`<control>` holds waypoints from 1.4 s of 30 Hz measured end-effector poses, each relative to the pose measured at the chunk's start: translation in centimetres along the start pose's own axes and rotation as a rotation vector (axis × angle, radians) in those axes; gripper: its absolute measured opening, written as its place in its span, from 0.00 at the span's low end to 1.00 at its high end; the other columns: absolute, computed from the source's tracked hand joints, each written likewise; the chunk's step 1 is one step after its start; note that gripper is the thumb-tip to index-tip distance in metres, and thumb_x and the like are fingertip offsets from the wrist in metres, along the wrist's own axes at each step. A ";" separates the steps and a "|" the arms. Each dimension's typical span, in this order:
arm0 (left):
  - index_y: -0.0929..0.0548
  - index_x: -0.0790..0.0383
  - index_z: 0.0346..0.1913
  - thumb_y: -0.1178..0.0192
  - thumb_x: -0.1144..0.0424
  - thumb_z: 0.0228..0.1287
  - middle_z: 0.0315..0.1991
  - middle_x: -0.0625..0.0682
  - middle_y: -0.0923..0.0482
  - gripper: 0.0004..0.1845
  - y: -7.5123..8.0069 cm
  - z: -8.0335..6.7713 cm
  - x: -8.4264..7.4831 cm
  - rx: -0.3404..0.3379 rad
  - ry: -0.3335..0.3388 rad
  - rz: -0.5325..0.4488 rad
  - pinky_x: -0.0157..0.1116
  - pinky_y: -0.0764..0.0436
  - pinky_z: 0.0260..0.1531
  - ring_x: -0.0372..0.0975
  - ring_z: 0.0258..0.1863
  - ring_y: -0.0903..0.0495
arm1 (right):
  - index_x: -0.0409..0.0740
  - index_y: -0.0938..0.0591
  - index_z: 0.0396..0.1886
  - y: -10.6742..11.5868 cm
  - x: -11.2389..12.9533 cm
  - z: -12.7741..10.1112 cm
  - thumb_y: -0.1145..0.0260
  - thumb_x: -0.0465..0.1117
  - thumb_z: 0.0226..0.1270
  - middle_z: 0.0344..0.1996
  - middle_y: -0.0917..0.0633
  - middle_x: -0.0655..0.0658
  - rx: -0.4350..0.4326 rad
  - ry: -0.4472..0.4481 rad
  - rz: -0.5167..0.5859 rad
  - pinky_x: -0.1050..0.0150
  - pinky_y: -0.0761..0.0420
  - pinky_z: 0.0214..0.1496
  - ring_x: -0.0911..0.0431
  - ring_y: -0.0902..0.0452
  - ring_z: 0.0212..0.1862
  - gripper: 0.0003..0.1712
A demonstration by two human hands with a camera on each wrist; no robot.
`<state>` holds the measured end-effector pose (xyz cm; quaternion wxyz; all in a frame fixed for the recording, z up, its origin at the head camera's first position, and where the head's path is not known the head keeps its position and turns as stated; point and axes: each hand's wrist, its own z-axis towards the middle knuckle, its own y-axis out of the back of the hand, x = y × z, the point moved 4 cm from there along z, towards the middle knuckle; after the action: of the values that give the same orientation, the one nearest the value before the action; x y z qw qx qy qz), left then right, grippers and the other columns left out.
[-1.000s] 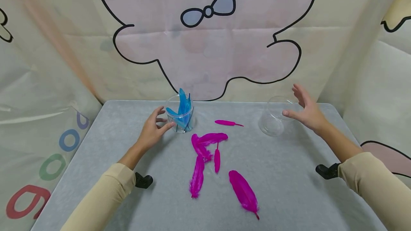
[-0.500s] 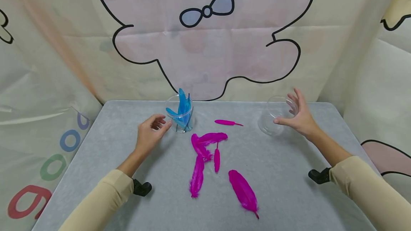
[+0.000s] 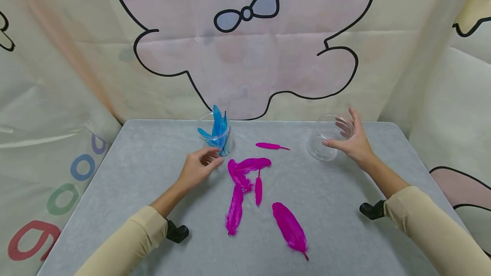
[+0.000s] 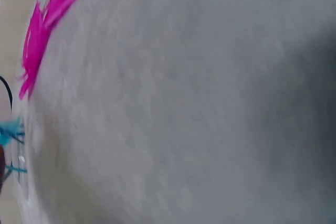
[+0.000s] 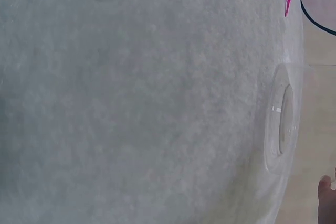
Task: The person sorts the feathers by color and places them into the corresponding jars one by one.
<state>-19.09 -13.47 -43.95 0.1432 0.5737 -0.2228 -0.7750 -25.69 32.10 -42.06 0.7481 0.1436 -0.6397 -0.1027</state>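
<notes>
One desk carries two clear cups, six magenta feathers and at least three blue feathers, exact number obscured by overlap; two beige sleeves and two black wrist-worn devices are also counted.

Coloured lettering ran along the left wall sheet, at the lower left of the head view.

Four characters climbed from the lower left corner towards the middle left: a large red letter, round-bowled, which could have been an "a" or a "g", its lower right end meeting the edge of the table; above and right of it a green "o"; higher again a blue "o"; and, uppermost, a purple character, smaller in the frame and curved, whose identity could not be told. The two rings were the clearest shapes; the whole word could not be read with certainty.
</notes>
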 end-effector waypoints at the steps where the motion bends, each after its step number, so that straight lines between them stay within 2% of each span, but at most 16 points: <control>1: 0.18 0.68 0.57 0.32 0.61 0.65 0.41 0.55 0.14 0.21 -0.3 0.0 -0.2 0.028 0.017 -0.016 0.33 0.16 0.35 0.42 0.35 0.16 | 0.63 0.66 0.80 0.0 -0.1 0.0 0.23 0.29 0.54 0.75 0.40 0.37 -0.001 -0.004 0.003 0.44 0.45 0.75 0.43 0.45 0.75 0.72; 6: 0.21 0.67 0.62 0.35 0.60 0.68 0.46 0.56 0.14 0.23 -1.4 0.2 -0.7 0.137 0.092 -0.074 0.33 0.16 0.36 0.44 0.40 0.16 | 0.55 0.61 0.81 -0.4 -0.3 -0.1 0.24 0.28 0.54 0.75 0.38 0.39 -0.021 -0.013 0.050 0.49 0.46 0.76 0.44 0.45 0.75 0.68; 12: 0.21 0.69 0.61 0.33 0.63 0.66 0.45 0.56 0.14 0.23 -2.1 0.3 -0.6 0.139 0.111 -0.042 0.34 0.15 0.37 0.44 0.41 0.15 | 0.43 0.50 0.79 -1.0 -0.4 0.0 0.25 0.26 0.55 0.74 0.38 0.40 -0.023 -0.043 0.109 0.53 0.48 0.77 0.45 0.45 0.75 0.59; 19: 0.19 0.71 0.57 0.31 0.66 0.62 0.41 0.57 0.13 0.21 -2.9 0.5 -0.5 0.135 0.111 0.041 0.39 0.14 0.41 0.44 0.38 0.14 | 0.44 0.48 0.78 -1.3 -0.5 0.0 0.26 0.26 0.56 0.74 0.37 0.42 -0.022 -0.033 0.156 0.54 0.51 0.78 0.46 0.47 0.75 0.56; 26: 0.18 0.69 0.54 0.28 0.66 0.59 0.38 0.55 0.13 0.21 -3.5 0.8 -0.5 0.151 0.153 0.119 0.37 0.14 0.36 0.42 0.35 0.15 | 0.44 0.45 0.77 -1.5 -0.7 -0.3 0.27 0.25 0.56 0.73 0.37 0.43 -0.031 -0.024 0.215 0.54 0.54 0.79 0.49 0.47 0.76 0.53; 34: 0.18 0.67 0.55 0.26 0.65 0.57 0.37 0.53 0.14 0.23 -4.0 0.9 -0.8 0.191 0.195 0.127 0.36 0.15 0.36 0.41 0.35 0.16 | 0.44 0.45 0.77 -1.1 -0.9 -0.4 0.28 0.22 0.57 0.72 0.37 0.44 0.005 0.001 0.249 0.54 0.55 0.79 0.51 0.46 0.75 0.53; 42: 0.17 0.66 0.54 0.23 0.63 0.52 0.35 0.53 0.16 0.25 -4.5 1.1 -0.9 0.174 0.179 0.168 0.35 0.16 0.35 0.40 0.33 0.18 | 0.45 0.45 0.78 -1.0 -1.0 -0.5 0.29 0.22 0.57 0.73 0.38 0.43 0.012 0.004 0.256 0.52 0.58 0.79 0.50 0.48 0.76 0.53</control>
<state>-19.72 -8.98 -45.25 0.1767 0.6303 -0.3225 -0.6837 -25.28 31.58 -43.35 0.7554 0.0653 -0.6520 -0.0023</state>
